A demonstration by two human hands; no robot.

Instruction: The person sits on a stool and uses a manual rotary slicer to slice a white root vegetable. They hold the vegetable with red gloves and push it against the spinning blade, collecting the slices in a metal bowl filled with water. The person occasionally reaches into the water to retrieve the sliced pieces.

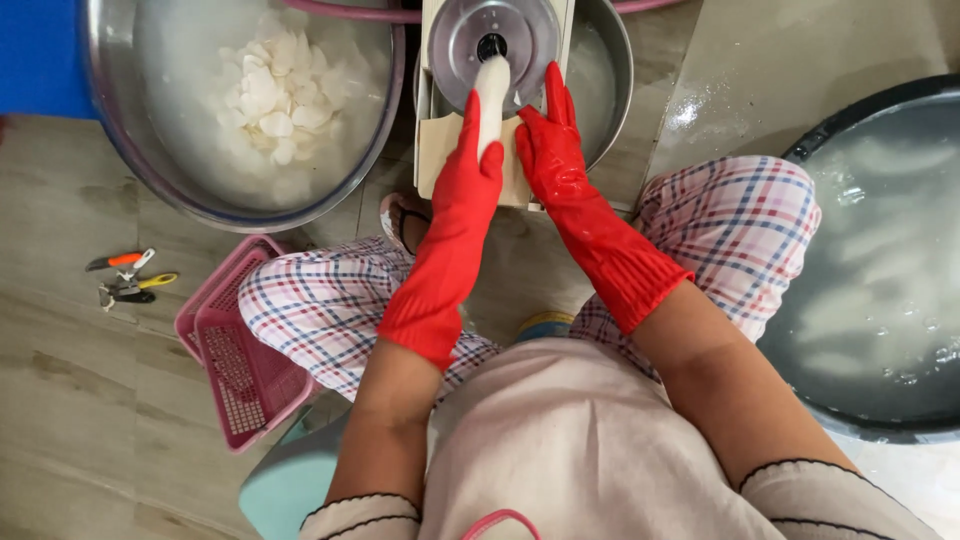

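Both my hands wear red rubber gloves. My left hand and my right hand press from either side on a long white peeled root, holding it against the round metal blade disc of a cream slicer board. The slicer rests over a steel basin. The root's lower end is hidden between my gloved palms.
A large steel bowl of water and white slices stands at the upper left. A dark tub of water with pale roots is on the right. A pink basket and two peelers lie on the floor at left.
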